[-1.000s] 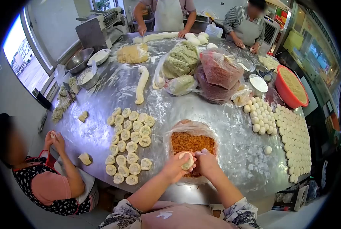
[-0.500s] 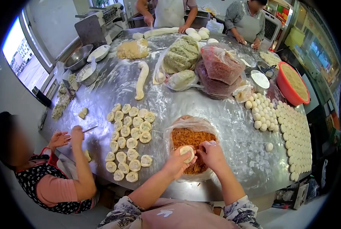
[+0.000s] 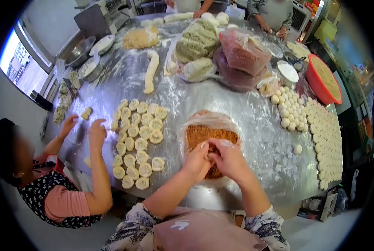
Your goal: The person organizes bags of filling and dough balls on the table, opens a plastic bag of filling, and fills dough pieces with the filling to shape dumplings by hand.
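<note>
Over a clear plastic bag (image 3: 226, 120) of orange-brown crumbly filling (image 3: 197, 134), my two hands meet. My left hand (image 3: 196, 162) is closed around a small round dough wrapper, which the fingers now mostly hide. Bent in against it from the other side, my right hand (image 3: 229, 159) has thumb and fingers pinched at the dough. Whether filling sits inside the wrapper cannot be seen. To the left stand rows of round filled buns (image 3: 145, 133) with gathered tops. A single dough ball (image 3: 297, 149) lies to the right.
Flattened dough rounds (image 3: 327, 146) and dough balls (image 3: 288, 109) cover the table's right side, near a red basin (image 3: 333, 94). Bagged green filling (image 3: 197, 39) and reddish filling (image 3: 245, 54) stand ahead. A co-worker (image 3: 65, 188) works at left; two others are across the table.
My right hand has come up from the filling to my left hand, and the wrapper is now mostly covered. The view has tilted slightly down. The left co-worker's hand has moved toward the buns.
</note>
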Demonstrator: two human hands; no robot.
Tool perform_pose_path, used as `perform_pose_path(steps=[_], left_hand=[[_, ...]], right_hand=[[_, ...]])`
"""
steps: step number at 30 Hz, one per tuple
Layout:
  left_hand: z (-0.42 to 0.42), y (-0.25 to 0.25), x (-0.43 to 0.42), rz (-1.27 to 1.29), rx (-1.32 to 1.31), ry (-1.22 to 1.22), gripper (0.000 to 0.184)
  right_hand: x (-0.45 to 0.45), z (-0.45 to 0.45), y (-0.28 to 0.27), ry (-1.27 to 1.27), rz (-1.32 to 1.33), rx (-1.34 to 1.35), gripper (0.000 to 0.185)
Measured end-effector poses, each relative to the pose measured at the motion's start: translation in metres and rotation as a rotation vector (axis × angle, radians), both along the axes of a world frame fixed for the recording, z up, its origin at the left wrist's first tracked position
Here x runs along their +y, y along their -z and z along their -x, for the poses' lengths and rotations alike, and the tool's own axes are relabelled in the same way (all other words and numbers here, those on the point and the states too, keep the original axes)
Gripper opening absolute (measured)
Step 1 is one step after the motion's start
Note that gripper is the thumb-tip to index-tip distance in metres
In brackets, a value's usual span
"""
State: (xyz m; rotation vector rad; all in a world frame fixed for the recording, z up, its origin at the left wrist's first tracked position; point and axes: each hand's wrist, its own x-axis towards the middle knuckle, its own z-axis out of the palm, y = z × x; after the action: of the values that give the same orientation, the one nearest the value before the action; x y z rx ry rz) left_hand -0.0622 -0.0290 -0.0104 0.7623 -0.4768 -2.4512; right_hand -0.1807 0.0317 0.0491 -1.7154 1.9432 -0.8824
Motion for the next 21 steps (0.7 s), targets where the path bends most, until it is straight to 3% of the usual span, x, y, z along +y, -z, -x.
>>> perform_pose_path(steps=[5, 8, 14, 16, 21], left_hand=[[0.006, -0.020, 0.001, -0.082, 0.014, -0.071, 0.035], [0.006, -0.003, 0.000, 0.085, 0.025, 0.022, 0.034], [0.007, -0.013, -0.002, -0.002, -0.079, -0.014, 0.033], [0.009, -0.011, -0.003, 0.043, 0.033, 0.035, 0.033], [0.008, -0.011, 0.000, 0.123, -0.031, 0.020, 0.028]], right_hand=[[0.003, 0.001, 0.003, 0.074, 0.034, -0.039, 0.029], [0.005, -0.004, 0.006, 0.121, 0.017, -0.031, 0.028], [0.005, 0.000, 0.002, 0.124, 0.042, -0.103, 0.023], [0.005, -0.003, -0.002, 0.152, 0.011, -0.061, 0.022], [0.005, -0.003, 0.008, 0.180, 0.139, -0.088, 0.022]])
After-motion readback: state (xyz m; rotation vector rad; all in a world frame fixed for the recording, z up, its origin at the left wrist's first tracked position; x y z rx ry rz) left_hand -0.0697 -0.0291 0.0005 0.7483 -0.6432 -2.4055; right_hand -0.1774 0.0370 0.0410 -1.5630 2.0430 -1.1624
